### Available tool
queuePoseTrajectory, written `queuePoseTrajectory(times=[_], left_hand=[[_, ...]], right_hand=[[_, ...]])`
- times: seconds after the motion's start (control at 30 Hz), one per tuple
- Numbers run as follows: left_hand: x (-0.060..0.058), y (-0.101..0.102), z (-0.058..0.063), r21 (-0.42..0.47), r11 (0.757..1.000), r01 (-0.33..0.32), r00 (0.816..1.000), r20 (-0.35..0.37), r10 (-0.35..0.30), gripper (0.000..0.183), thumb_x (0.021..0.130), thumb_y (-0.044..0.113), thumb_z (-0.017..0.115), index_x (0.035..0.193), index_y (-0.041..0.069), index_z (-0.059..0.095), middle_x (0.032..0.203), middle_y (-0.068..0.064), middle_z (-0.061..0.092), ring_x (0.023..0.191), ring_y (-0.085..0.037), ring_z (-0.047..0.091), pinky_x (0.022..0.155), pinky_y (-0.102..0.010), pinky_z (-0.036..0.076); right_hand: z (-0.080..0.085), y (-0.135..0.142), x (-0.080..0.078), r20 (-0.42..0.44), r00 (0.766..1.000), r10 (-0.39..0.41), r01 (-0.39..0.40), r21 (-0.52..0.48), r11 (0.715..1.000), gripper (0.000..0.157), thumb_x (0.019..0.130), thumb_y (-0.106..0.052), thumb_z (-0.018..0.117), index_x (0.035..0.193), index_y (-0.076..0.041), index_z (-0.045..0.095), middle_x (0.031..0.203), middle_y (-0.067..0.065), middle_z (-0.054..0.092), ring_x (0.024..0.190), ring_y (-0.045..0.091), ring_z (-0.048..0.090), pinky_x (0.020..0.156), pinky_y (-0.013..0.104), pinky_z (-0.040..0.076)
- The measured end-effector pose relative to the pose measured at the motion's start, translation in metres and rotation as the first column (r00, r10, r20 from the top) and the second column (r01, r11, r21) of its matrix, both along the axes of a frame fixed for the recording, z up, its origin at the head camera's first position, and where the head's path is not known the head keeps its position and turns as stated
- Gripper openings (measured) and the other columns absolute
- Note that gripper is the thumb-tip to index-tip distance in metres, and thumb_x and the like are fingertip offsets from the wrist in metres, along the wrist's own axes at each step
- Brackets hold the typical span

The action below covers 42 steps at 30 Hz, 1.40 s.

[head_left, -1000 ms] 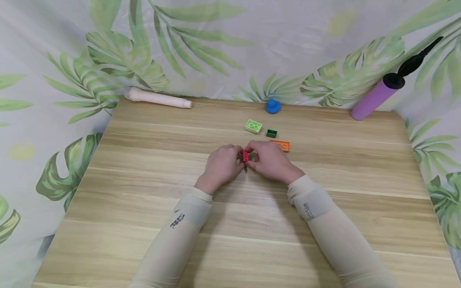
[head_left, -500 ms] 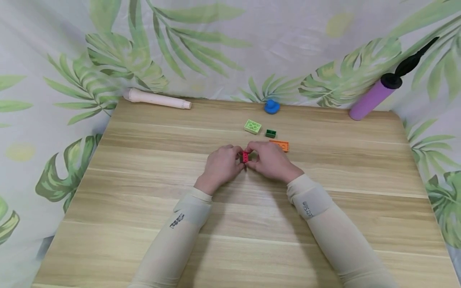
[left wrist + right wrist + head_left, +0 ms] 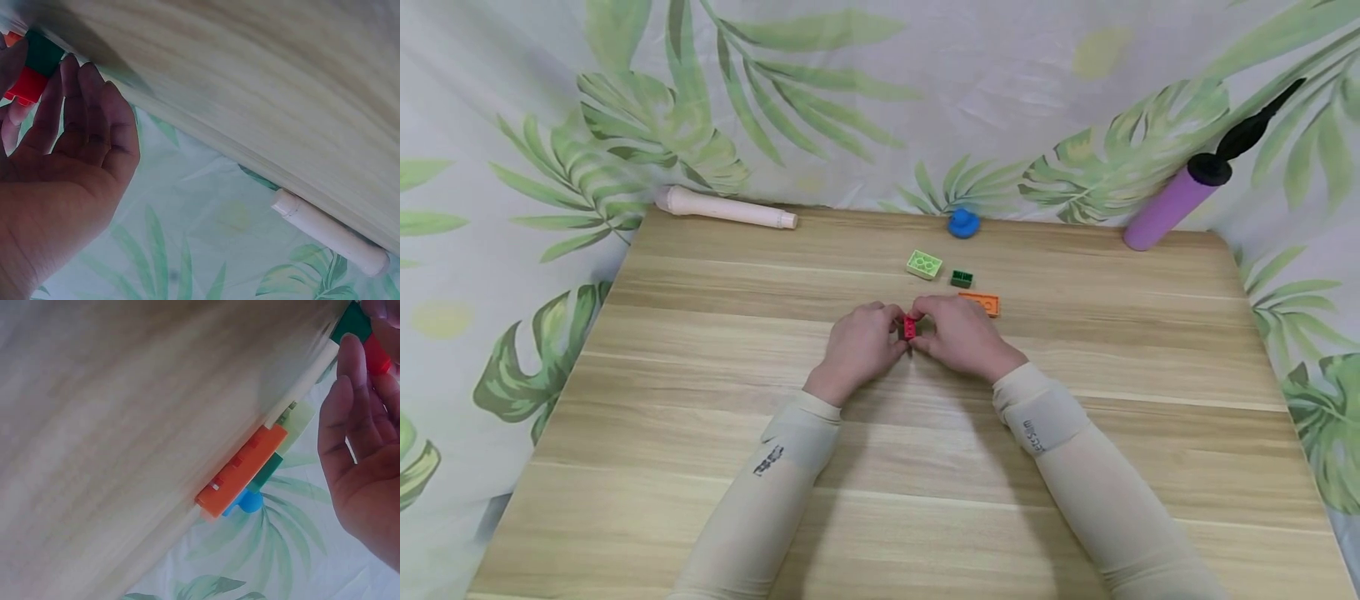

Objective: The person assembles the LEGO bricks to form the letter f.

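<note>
A red toy building brick [image 3: 910, 327] with its studs up sits on a dark green brick [image 3: 44, 51], the two stacked at the middle of the table. My left hand [image 3: 862, 342] pinches the stack from the left between thumb and fingertips. From the other side my right hand [image 3: 962, 335] pinches it too, its fingers curled. In the right wrist view the lower green brick [image 3: 354, 324] is close against the tabletop, with red above it. Fingers cover part of both bricks.
Beyond the hands lie an orange brick [image 3: 988, 305], partly behind the right hand, a small dark green brick [image 3: 962, 279] and a light green brick [image 3: 924, 264]. A blue toy duck [image 3: 963, 223], a pale pink microphone-like stick [image 3: 730, 208] and a purple hand pump [image 3: 1172, 204] are along the back edge.
Both hands keep their hold on the stacked bricks almost unmoved. The whole head view has shifted very slightly.
</note>
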State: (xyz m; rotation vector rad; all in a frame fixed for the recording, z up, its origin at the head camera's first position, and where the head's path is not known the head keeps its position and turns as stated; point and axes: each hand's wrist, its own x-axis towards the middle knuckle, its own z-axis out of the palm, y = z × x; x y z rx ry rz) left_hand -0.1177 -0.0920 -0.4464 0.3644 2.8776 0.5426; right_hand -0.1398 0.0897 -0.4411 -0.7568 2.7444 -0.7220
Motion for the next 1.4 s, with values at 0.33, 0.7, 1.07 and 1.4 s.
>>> queuePoseTrajectory(times=[0.33,0.7,1.07,1.4], left_hand=[[0.0,0.0,0.0,-0.008,1.0,0.0,1.0,-0.001,0.0,0.034,0.095,0.031,0.08,0.123,0.012,0.074,0.103,-0.004,0.07,0.093,-0.023,0.068,0.075,-0.042,0.059],[-0.001,-0.005,0.001,0.026,1.0,-0.014,0.999,0.046,0.013,0.037,0.096,0.029,0.079,0.128,0.013,0.072,0.107,-0.004,0.073,0.095,-0.022,0.069,0.079,-0.042,0.059],[0.0,-0.004,0.0,0.029,1.0,-0.01,0.999,0.031,0.009,0.035,0.096,0.026,0.077,0.129,0.013,0.071,0.106,-0.004,0.073,0.092,-0.022,0.069,0.078,-0.041,0.058],[0.002,-0.004,0.002,0.03,0.999,-0.015,0.999,0.043,0.013,0.04,0.097,0.028,0.077,0.133,0.013,0.068,0.106,-0.004,0.072,0.089,-0.02,0.066,0.075,-0.038,0.057]], right_hand=[[0.006,-0.003,-0.005,0.088,0.996,-0.023,0.022,0.023,1.0,0.02,0.092,-0.022,0.084,0.108,-0.017,0.074,0.109,-0.001,0.074,0.087,0.021,0.061,0.077,0.037,0.051],[0.001,-0.007,0.0,0.013,1.0,-0.016,0.015,0.063,0.998,0.023,0.093,-0.024,0.083,0.113,-0.018,0.074,0.111,-0.002,0.077,0.098,0.021,0.07,0.089,0.042,0.056],[0.013,0.045,-0.002,0.205,0.971,-0.122,0.162,-0.188,0.969,0.053,0.095,-0.019,0.081,0.143,-0.011,0.06,0.125,0.009,0.074,0.1,0.022,0.073,0.093,0.044,0.058],[0.043,0.113,0.003,0.109,0.928,-0.357,0.373,-0.281,0.884,0.044,0.1,-0.026,0.076,0.14,-0.012,0.064,0.13,0.01,0.072,0.103,0.027,0.072,0.077,0.026,0.054]])
